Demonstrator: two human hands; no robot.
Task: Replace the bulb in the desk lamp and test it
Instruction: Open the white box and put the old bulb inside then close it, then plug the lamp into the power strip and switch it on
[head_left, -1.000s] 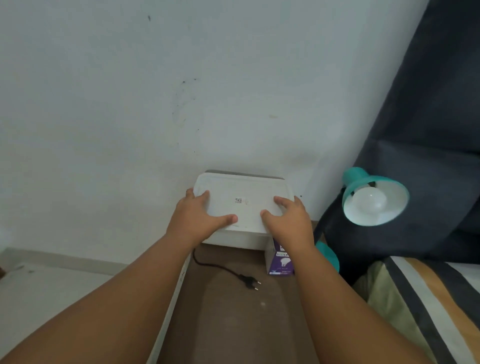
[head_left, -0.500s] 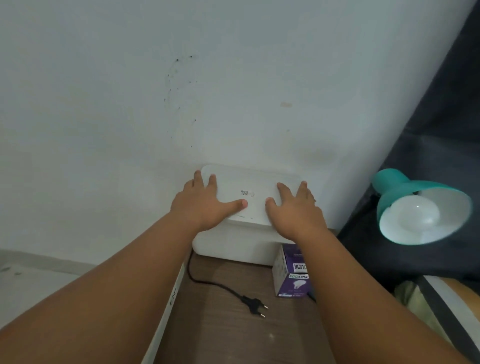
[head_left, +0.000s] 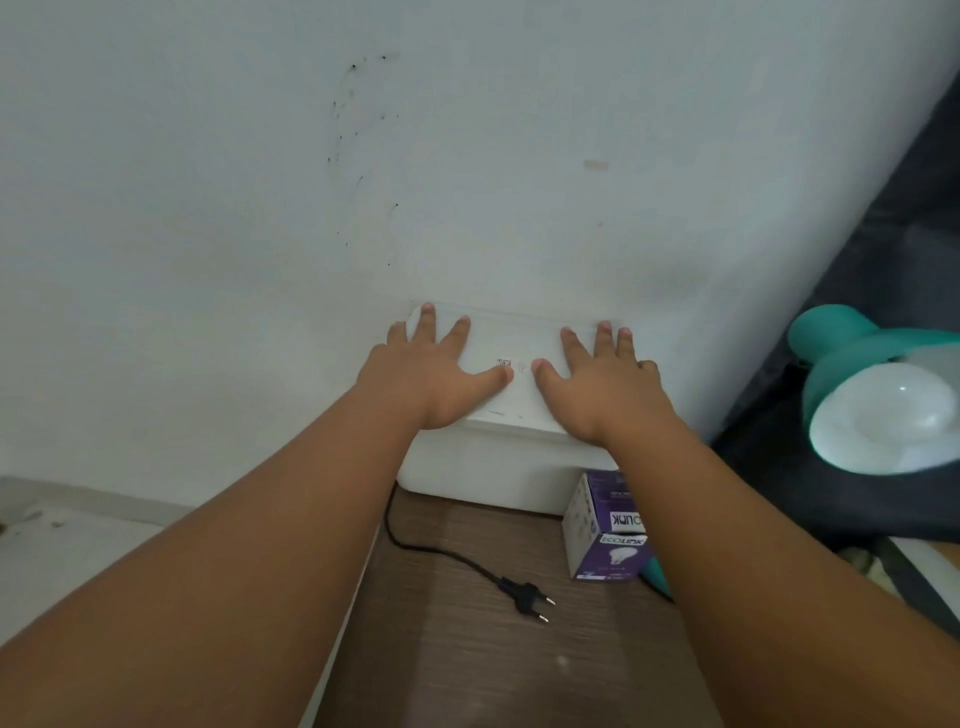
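Observation:
A teal desk lamp (head_left: 836, 358) stands at the right edge, its shade turned toward me with a white bulb (head_left: 883, 415) in it. A purple and white bulb carton (head_left: 608, 540) stands on the brown table (head_left: 467, 665), partly hidden by my right forearm. The lamp's black plug (head_left: 527, 600) lies unplugged on the table, its cord running back to the left. My left hand (head_left: 431, 374) and my right hand (head_left: 597, 387) lie flat, fingers spread, on the lid of a white box (head_left: 498, 467) against the wall.
A white wall rises right behind the box. A dark curtain (head_left: 893, 249) hangs at the right behind the lamp. A pale floor (head_left: 62, 561) lies to the left, below the table's edge. Striped bedding shows at the lower right edge.
Both hands have slid farther onto the box lid with fingers spread flatter. The view has shifted closer and left, so the lamp sits nearer the right edge.

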